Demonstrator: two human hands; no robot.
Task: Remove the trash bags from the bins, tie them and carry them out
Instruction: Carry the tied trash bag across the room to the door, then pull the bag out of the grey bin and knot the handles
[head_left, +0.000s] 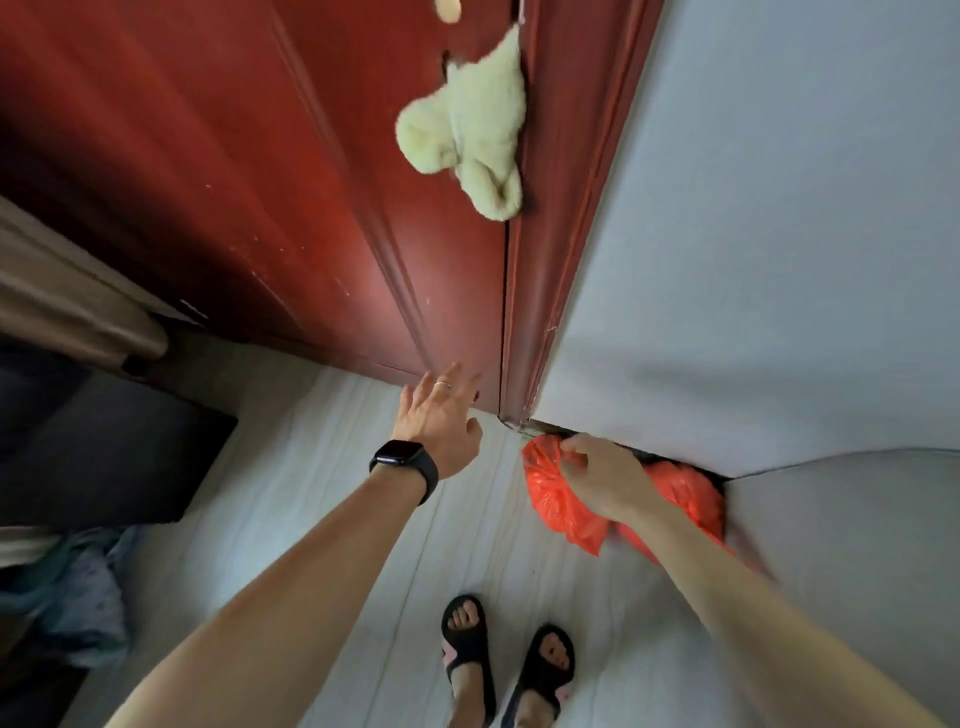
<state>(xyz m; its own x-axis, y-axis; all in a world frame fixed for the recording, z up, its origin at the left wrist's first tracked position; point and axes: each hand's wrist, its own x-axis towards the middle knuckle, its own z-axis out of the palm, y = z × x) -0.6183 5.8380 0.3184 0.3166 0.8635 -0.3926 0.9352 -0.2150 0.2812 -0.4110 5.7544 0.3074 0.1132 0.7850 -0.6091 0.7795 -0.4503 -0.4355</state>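
Observation:
An orange-red trash bag (558, 501) hangs low beside the grey wall, just right of the door frame. My right hand (605, 478) grips its gathered top, and more orange plastic bulges behind the wrist, against the wall's foot. My left hand (441, 415), with a ring and a black watch on the wrist, reaches forward with fingers spread toward the lower edge of the dark red door (311, 208). It holds nothing. No bin is in view.
A pale green plush toy (467, 140) hangs on the door near its right edge. The grey wall (753, 260) runs along the right. A dark flat object (104, 457) and crumpled cloth (72, 597) lie on the pale floor at left. My sandalled feet (509, 654) stand below.

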